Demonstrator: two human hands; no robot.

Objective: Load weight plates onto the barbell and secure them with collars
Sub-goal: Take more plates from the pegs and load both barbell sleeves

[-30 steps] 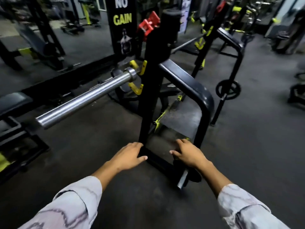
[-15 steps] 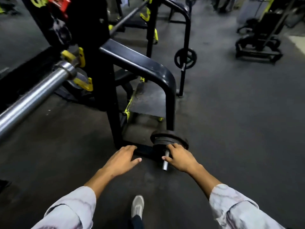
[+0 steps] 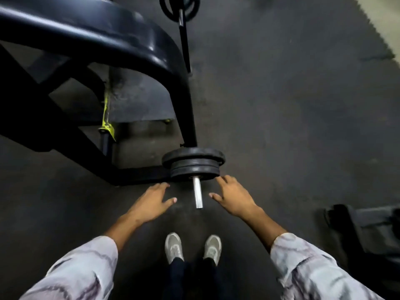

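Weight plates, round matte black, on a steel peg; left hand, right hand spread, empty.

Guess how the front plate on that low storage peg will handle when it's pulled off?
Likely heavy for its size: the front plate looks like solid dark metal or rubber. Its round rim could roll if set on edge. It should slide straight along the peg; both hands are open, flanking it, neither touching.

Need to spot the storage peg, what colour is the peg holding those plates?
Bare silver metal peg, sticking out from the black plates; head view.
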